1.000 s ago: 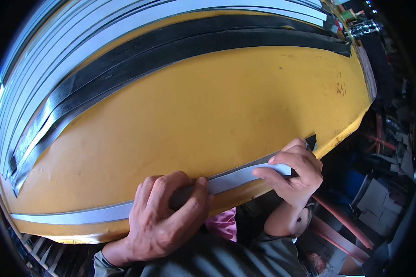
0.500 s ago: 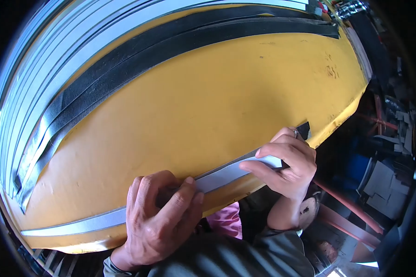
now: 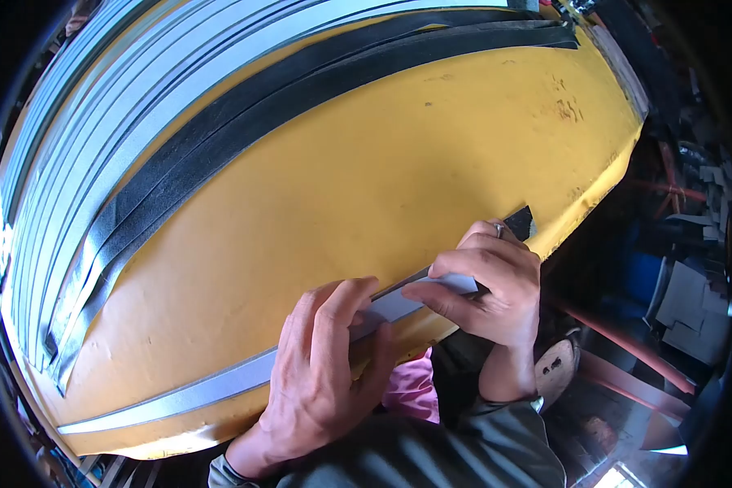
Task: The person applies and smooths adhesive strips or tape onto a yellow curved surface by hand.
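Observation:
A long white strip lies along the near edge of a yellow-covered surface. A dark strip runs beneath it, and its black end sticks out past my right hand. My left hand straddles the white strip near its middle, thumb at the lower edge and fingers at the upper edge. To its right, my right hand, with a ring on one finger, has thumb and forefinger closed at the strip's right end. Its other fingers curl over the dark strip.
Black strips lie across the far part of the yellow surface. Beyond them, many pale strips lie side by side. Red bars and stacked pale pieces are on the right, below the surface's edge.
My left hand has slid right along the white strip, closer to my right hand, and its fingers have straightened. My right hand keeps its place at the strip's end. The view has shifted slightly.

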Available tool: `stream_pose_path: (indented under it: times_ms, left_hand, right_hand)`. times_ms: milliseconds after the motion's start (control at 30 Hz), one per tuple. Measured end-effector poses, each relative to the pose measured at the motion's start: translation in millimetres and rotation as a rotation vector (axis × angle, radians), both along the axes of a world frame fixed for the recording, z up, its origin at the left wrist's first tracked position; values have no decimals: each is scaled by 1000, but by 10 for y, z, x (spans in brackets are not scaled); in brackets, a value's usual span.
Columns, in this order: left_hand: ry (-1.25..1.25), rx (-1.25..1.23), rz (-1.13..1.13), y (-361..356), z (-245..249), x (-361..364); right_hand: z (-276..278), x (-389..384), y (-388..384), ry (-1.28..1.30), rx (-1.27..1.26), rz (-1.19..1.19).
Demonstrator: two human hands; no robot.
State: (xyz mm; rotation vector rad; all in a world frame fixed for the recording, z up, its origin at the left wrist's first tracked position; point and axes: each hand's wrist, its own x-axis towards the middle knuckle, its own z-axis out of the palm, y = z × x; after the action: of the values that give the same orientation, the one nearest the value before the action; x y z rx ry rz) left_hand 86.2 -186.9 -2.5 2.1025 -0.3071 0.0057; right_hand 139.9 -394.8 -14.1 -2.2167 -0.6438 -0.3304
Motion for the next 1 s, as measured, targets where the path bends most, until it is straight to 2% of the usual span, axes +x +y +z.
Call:
stream_pose_path:
  times_ms: [267, 367, 567, 667, 733, 833, 967, 1000]
  left_hand:
    - [-17, 64, 17, 9, -16, -6]
    - [-95, 70, -11, 23, -25, 11]
    - [-92, 42, -20, -4, 23, -3]
    - [-16, 79, 60, -128, 82, 45]
    - [-9, -24, 37, -179, 38, 57]
    - [-2, -27, 12, -159, 47, 92]
    - [-95, 69, -7, -181, -12, 103]
    - [-103, 67, 34, -202, -15, 103]
  right_hand:
    - [-12, -9, -17, 43, 5, 3]
    - [2, 7, 0, 29, 19, 11]
    - [25, 6, -18, 40, 5, 13]
    - [41, 3, -30, 62, -36, 31]
    - [31, -9, -26, 70, -22, 22]
    - [23, 8, -38, 46, -19, 40]
    - [34, -32, -31, 75, 7, -3]
    - [68, -35, -22, 6, -50, -64]
